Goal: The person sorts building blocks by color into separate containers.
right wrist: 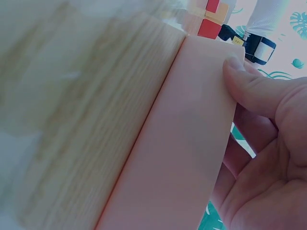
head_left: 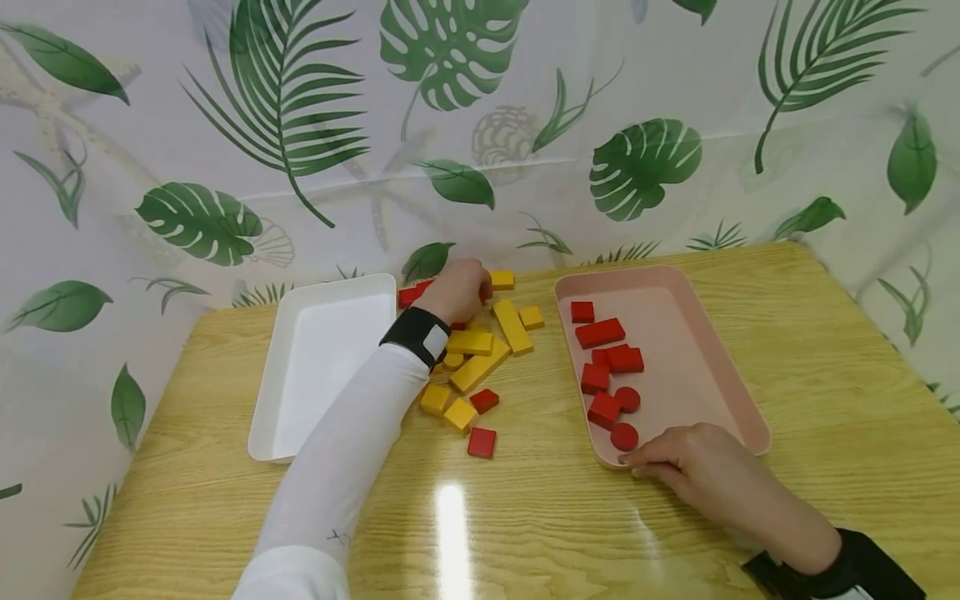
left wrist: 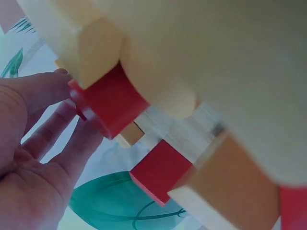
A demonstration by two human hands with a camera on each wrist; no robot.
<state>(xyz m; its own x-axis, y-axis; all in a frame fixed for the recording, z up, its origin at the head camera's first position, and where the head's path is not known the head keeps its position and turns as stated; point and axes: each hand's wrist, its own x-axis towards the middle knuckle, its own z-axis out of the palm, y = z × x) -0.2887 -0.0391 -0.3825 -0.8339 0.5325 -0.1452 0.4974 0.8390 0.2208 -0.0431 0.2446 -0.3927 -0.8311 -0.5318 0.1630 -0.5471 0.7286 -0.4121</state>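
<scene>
Head view: my left hand (head_left: pixel 459 290) is at the yellow and red blocks (head_left: pixel 480 367) left of the pink tray (head_left: pixel 697 392), which holds only red pieces (head_left: pixel 602 333), so I'd call this picking out reds (tray's long axis runs away from me, far end leaning left). Left wrist: thumb and fingers pinch a red block (left wrist: pixel 115 105), left edge slanting down-right, long axis unclear; next probably calls for lifting it clear trayward. Right wrist: right hand (right wrist: pixel 288 148) pinches the tray's rim.
</scene>
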